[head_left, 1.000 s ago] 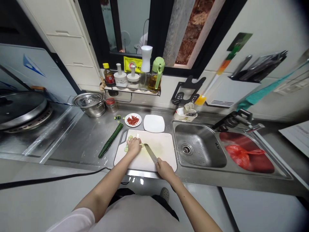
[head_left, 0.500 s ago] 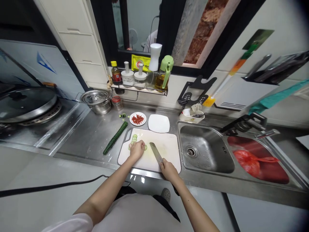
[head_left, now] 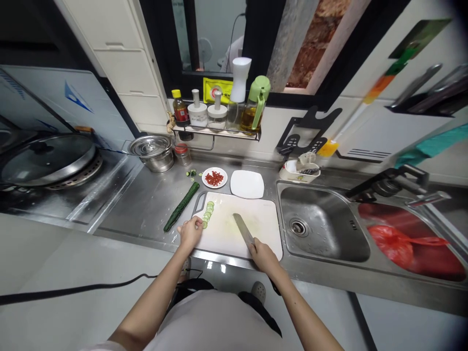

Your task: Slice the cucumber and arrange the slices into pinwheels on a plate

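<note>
A kitchen knife [head_left: 243, 228] is in my right hand [head_left: 263, 254], my fingers closed round its handle. Its blade points up and left over the white cutting board [head_left: 223, 243]. My left hand [head_left: 190, 234] is at the board's left edge, its fingers loosely bent and somewhat apart, with nothing visible in them. Just right of its fingertips, several overlapping cucumber slices [head_left: 208, 214] lie in a slanting row. A whole-looking dark green cucumber [head_left: 182, 207] rests on the steel counter, left of the board.
Behind the board stand a plate of chopped red pieces [head_left: 214, 178] and a white square plate [head_left: 247, 184]. Green scraps [head_left: 191, 173] lie near a lidded pot [head_left: 155, 153]. The sink [head_left: 321, 224] is on the right; a seasoning rack [head_left: 219, 131] hangs above.
My left hand has moved left and off the cucumber slices, which now show in a row. The knife stays in my right hand over the board. The view has shifted slightly.
</note>
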Demonstrator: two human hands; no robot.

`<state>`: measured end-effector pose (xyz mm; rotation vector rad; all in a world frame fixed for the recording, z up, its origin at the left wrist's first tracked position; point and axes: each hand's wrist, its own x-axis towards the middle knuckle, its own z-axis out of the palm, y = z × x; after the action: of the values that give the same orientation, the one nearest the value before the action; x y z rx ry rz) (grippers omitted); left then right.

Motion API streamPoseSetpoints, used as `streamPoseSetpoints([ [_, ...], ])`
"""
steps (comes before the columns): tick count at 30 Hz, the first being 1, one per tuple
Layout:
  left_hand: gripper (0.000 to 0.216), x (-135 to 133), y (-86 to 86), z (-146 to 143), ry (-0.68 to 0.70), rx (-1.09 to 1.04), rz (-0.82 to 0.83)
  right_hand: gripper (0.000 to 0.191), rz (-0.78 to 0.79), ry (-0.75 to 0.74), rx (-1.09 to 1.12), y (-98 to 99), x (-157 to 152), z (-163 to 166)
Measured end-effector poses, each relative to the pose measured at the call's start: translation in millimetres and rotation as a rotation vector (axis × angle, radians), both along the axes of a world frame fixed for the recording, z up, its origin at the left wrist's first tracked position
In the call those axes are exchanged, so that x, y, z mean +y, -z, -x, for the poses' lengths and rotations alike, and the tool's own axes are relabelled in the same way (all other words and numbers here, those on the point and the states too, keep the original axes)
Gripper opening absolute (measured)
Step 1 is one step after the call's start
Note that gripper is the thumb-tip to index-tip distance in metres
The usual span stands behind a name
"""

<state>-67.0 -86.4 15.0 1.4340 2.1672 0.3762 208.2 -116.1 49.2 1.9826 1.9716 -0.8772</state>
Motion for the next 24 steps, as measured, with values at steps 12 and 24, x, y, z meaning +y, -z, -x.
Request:
streamPoseSetpoints([
  [12,0.019,-4,5.2,-3,0.062,0.176,-0.028,0.025,-0.019,0.028,0.033,3.7,-2,-1],
  [24,0.022,-2,-3.8,-29,0.076,0.053,-0.124,0.031,-0.200,0.391,0.036,24.2,14,-55],
])
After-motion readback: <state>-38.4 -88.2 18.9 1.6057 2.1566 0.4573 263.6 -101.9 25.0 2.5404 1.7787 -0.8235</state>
